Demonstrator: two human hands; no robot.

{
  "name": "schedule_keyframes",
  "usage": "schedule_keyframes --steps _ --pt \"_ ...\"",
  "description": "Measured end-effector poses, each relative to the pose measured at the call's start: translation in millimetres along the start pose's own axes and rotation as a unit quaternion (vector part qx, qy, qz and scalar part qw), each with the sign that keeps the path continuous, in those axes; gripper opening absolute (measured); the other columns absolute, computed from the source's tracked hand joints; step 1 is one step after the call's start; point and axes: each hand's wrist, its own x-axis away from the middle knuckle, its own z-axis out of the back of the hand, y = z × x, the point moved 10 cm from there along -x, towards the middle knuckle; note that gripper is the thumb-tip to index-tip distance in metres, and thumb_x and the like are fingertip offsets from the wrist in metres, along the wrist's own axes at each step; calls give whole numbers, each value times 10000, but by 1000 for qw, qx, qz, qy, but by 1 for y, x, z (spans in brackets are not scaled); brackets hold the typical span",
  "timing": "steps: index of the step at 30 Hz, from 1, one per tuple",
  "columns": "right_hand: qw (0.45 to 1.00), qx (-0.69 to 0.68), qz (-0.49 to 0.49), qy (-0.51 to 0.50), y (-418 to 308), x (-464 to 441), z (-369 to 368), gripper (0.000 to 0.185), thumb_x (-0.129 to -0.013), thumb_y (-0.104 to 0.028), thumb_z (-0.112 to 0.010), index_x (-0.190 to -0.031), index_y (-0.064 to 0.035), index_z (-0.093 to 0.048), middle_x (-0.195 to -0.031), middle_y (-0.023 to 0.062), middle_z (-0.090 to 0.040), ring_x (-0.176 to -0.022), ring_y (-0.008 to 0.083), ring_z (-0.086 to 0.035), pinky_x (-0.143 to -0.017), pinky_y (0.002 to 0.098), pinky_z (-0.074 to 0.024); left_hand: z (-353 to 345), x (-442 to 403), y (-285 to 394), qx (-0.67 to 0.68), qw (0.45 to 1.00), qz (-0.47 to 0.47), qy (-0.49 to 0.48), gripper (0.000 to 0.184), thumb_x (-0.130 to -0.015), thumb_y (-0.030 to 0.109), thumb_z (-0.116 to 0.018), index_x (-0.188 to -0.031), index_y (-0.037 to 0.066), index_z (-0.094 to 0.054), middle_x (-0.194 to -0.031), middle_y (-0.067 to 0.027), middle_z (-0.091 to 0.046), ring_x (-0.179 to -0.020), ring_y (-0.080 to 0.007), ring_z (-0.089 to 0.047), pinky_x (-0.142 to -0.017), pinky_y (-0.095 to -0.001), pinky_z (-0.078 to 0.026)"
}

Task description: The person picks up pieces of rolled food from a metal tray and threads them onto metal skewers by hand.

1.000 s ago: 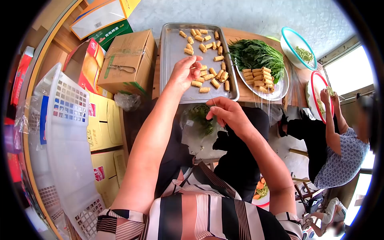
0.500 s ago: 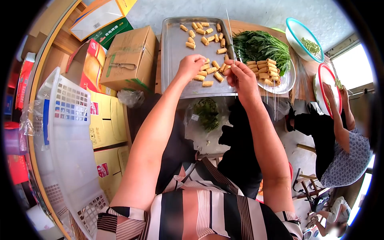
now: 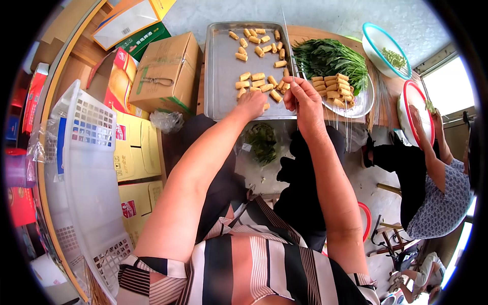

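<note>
My right hand (image 3: 306, 99) pinches a long thin skewer (image 3: 288, 43), which points up and away over the tray's right edge. Just left of those fingers, a tan roll (image 3: 285, 87) lies close to the skewer; I cannot tell whether it is threaded on. My left hand (image 3: 251, 105) is low over the tray's near edge, its fingers curled down on a small tan tofu-skin roll (image 3: 266, 106) that they partly cover. More tofu-skin rolls (image 3: 258, 76) lie loose across the metal tray (image 3: 219, 66), in a far group and a near group.
Right of the tray, a white plate (image 3: 367, 104) holds stacked skewered rolls (image 3: 333, 89) beside leafy greens (image 3: 335, 61). Thin skewers (image 3: 381, 101) lie on the wooden table. A co-worker (image 3: 439, 198) works over a red-rimmed basin (image 3: 408, 112). Left stand a cardboard box (image 3: 165, 71) and a white plastic basket (image 3: 86, 188).
My left hand has moved down and right toward the tray's near edge, uncovering rolls it hid before. My right hand with the skewer has shifted only slightly.
</note>
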Motion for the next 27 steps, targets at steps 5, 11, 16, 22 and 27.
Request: schedule_keyframes --steps 5,11,16,22,27 --pt "1000 12 -18 1 -5 7 -5 221 -942 -182 -458 -1024 -23 -587 -612 -2 -516 -521 64 -434 -509 205 -340 38 -12 -29 296 949 108 17 164 -797 208 -635 -870 64 -660 -774 -84 -627 -718 -197 -623 -631 -352 -509" --pt "987 126 -69 -75 4 12 -31 278 -949 -188 -429 -1082 1 -582 -501 -46 -384 -441 41 -322 -445 205 -268 66 7 -77 833 531 124 91 220 -921 226 -540 -1005 29 -587 -813 -61 -604 -701 -153 -586 -629 -291 -506" --pt "978 138 -104 -117 19 18 -52 296 -935 -153 -439 -1143 12 -569 -481 -56 -357 -413 38 -290 -425 190 -244 66 13 -96 853 486 141 126 219 -927 234 -539 -961 22 -584 -805 -73 -604 -688 -160 -577 -619 -291 -502" --pt "976 145 -106 -121 19 19 -56 290 -931 -141 -436 -1135 9 -577 -477 -59 -351 -407 37 -283 -419 192 -239 70 15 -101 853 489 130 128 215 -924 229 -549 -960 19 -571 -807 -83 -602 -692 -158 -578 -624 -289 -505" --pt "975 147 -110 -126 18 21 -57 289 -928 -133 -433 -1135 8 -577 -475 -61 -345 -406 35 -281 -418 192 -237 69 17 -111 846 484 152 166 194 -912 205 -572 -967 19 -566 -816 -83 -601 -694 -160 -576 -643 -294 -508"
